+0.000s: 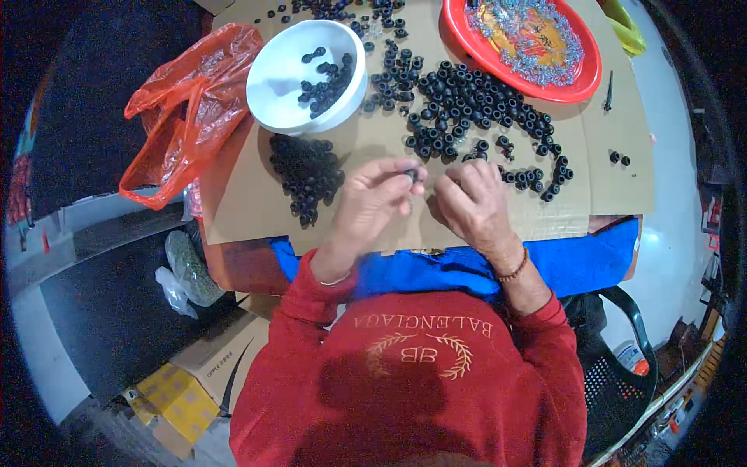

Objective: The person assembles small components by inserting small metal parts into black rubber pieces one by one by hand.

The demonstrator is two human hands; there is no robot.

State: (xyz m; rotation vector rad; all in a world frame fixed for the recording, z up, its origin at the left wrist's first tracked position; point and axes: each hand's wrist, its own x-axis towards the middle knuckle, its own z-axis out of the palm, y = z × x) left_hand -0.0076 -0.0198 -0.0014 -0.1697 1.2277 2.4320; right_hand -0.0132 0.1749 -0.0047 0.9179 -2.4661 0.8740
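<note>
My left hand pinches a small round black part between thumb and fingertips, above the cardboard. Close beside it, my right hand is closed with its fingers curled down; whatever they hold, if anything, is hidden. Beyond my right hand spreads a big group of black ring-like parts, many showing a hole on top. A trail of the same parts runs out to the right. Left of my left hand lies a dense heap of black pieces. Several joined black pieces sit in a white bowl.
A red basin at the far right holds many small clear-and-grey pieces. An orange plastic bag lies at the left. Cardboard covers the table, with a thin dark tool on it. Blue cloth hangs at the near edge.
</note>
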